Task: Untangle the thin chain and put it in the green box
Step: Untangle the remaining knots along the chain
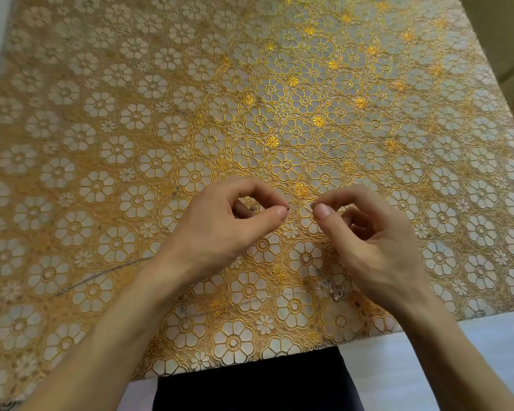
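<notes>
step: untangling, I judge | left hand [235,229] and right hand [368,232] each pinch the thin chain [333,287], thumb to forefinger | its bunch lies on table [131,114] by right wrist | green box unseen | next: I'd tease loops apart gently

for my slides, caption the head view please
Left hand and right hand pinch the thin chain over a floral tablecloth.

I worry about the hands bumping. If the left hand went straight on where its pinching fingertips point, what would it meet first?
Probably the fingertips of the right hand. The left hand points rightward at them across a small gap, both pinching the thin chain at about one height, though depth is unclear.
</notes>
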Action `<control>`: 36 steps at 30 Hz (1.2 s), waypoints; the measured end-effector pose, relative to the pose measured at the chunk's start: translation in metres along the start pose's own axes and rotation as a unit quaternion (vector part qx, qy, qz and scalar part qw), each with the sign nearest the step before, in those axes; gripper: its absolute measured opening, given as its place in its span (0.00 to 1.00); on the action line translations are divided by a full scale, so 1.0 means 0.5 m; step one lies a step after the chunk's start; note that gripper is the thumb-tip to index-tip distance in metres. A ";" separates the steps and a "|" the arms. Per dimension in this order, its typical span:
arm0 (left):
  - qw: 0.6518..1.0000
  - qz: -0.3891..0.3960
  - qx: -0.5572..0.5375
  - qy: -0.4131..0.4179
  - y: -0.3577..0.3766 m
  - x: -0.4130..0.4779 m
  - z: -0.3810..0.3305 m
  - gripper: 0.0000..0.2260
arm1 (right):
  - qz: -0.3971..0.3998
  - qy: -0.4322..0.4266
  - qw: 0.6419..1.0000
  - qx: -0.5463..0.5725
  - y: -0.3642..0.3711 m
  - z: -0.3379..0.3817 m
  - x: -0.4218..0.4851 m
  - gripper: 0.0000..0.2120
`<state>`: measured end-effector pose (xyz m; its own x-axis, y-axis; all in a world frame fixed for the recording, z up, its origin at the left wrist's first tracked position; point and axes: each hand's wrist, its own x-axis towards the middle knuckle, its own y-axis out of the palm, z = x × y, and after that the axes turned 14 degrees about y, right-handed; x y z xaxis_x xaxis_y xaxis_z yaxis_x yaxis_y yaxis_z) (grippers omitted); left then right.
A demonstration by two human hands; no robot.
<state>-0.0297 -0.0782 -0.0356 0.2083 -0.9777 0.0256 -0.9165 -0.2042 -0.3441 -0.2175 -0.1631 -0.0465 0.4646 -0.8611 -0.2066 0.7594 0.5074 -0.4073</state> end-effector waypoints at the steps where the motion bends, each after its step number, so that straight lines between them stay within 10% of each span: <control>1: 1.000 -0.001 0.002 -0.002 0.000 0.001 -0.002 0.02 | -0.002 -0.001 1.000 0.000 0.000 -0.001 0.001 0.02; 36: 0.999 0.034 0.020 -0.029 -0.005 0.007 -0.008 0.07 | -0.014 -0.182 0.971 -0.157 0.004 0.007 0.012 0.02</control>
<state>-0.0282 -0.0811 -0.0310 0.1671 -0.9845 -0.0528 -0.9149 -0.1348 -0.3805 -0.2114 -0.1670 -0.0454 0.6191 -0.7772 0.1125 0.6241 0.4000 -0.6711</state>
